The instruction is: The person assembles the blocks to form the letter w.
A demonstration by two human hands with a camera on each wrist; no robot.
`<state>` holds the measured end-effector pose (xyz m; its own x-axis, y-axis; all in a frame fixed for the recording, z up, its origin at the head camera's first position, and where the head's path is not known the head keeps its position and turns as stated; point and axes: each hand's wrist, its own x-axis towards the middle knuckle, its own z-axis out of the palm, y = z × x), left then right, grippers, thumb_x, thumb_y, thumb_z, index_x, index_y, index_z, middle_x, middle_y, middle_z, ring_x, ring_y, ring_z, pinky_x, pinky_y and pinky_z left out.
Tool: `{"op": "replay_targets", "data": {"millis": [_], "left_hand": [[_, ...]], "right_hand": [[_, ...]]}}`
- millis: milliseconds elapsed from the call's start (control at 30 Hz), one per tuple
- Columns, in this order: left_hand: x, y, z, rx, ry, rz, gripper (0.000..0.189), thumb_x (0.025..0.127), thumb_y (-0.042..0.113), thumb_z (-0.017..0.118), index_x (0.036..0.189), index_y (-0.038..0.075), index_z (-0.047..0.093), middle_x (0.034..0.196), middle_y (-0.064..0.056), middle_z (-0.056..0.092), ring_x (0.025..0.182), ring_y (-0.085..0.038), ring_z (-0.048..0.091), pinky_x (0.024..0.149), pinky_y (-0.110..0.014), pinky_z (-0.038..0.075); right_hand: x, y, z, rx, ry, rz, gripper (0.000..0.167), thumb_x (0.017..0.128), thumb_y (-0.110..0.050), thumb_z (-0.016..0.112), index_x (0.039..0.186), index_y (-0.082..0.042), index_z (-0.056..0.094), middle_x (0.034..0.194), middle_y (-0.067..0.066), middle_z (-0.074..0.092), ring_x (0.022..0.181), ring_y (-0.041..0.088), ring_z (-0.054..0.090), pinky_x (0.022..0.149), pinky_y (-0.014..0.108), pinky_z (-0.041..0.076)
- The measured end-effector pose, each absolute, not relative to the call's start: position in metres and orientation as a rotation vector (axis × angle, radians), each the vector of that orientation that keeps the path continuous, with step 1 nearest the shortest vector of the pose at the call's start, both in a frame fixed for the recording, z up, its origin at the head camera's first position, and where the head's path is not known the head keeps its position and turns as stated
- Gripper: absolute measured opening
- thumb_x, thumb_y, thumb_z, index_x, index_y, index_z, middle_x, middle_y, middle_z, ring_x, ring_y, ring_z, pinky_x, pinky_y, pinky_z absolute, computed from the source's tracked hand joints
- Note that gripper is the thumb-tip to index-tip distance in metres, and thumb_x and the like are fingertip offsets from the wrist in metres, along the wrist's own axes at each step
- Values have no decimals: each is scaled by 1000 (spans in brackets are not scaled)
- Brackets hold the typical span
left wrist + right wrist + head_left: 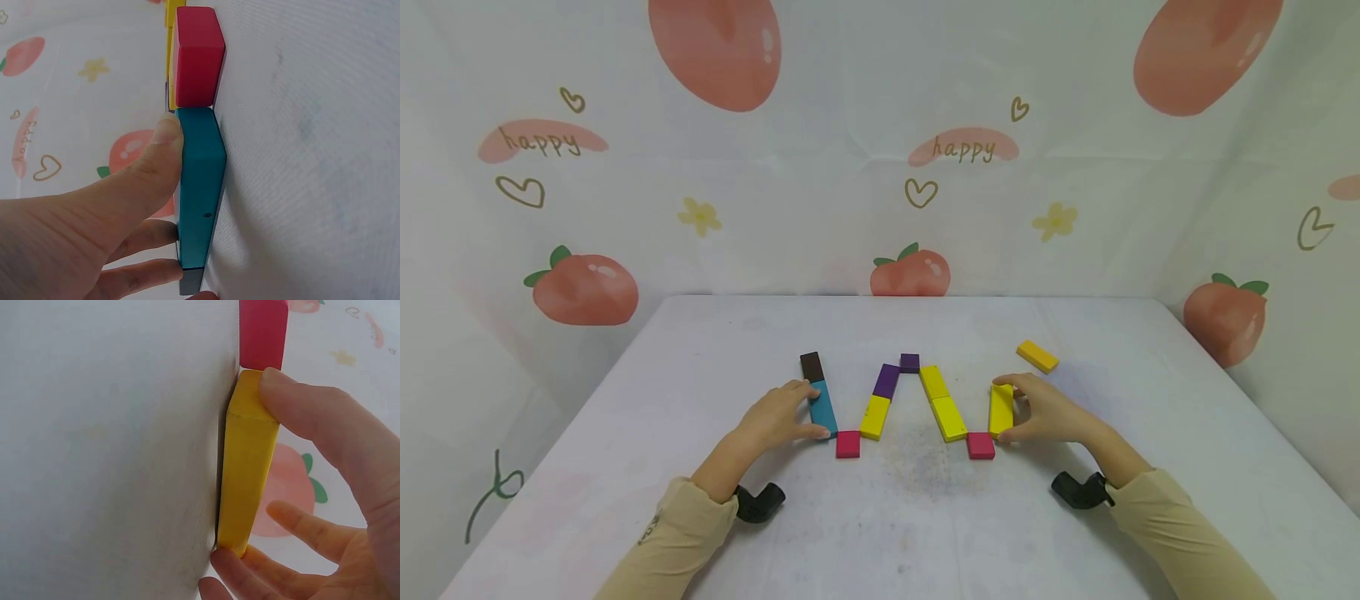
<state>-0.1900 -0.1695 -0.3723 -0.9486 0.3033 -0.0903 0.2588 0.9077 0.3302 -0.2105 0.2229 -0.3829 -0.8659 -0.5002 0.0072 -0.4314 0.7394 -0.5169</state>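
A blue block (822, 410) lies flat on the table at the left of a W-shaped line of blocks. My left hand (778, 417) holds it, thumb at the near end and fingers toward the far end, by the dark block (812, 367). In the left wrist view, the thumb rests on the blue block's (201, 187) upper edge, close to a red block (199, 56). On the right, my right hand (1048, 410) pinches a yellow block (1001, 410) lengthwise between thumb and fingers. Its near end lies beside another red block (981, 446).
Between the hands run a red block (847, 444), a yellow block (875, 417), two purple blocks (887, 382) and two yellow blocks (948, 418). One loose orange-yellow block (1037, 356) lies beyond my right hand. A patterned cloth hangs behind the white table (895, 533).
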Motion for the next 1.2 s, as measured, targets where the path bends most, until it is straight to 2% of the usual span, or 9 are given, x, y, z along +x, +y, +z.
{"op": "replay_targets", "data": {"millis": [1200], "left_hand": [[-191,-170,-373,428,2933,490,66,77,36,74,128,1,53,137,-25,46,119,-43,50,98,-53,45]], "right_hand": [[-210,224,-385,-781,2800,-788,78,68,-27,82,128,6,45,128,26,50,105,35,52,93,53,46]]}}
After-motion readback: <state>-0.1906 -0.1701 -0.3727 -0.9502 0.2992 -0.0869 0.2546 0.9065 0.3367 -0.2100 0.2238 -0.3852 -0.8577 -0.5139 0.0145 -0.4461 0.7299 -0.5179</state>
